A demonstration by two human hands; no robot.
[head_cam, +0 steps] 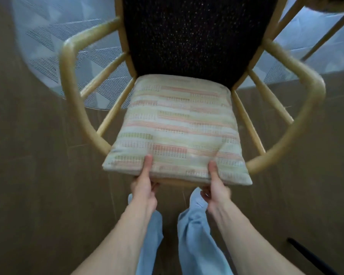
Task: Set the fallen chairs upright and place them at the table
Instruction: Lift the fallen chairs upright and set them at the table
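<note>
Both hands form the grip on the front edge of the seat: the left hand (pixel 144 187) and right hand (pixel 214 187) each press a thumb onto the cushion (pixel 175 132) while the fingers curl out of sight beneath, apparently round the seat rail. The chair (pixel 193 76), a wooden armchair with a dark woven back, stands upright on the brown floor (pixel 28 175), its back toward a glass table (pixel 54 38). The frame looks stiff and moderately heavy; the striped cushion is soft and may slip if pulled alone, so the rail or curved armrests seem safer holds. The table's glass edge lies just behind the armrests, leaving little room forward. Part of another chair (pixel 326 26) shows at upper right. The floor is open on both sides.
</note>
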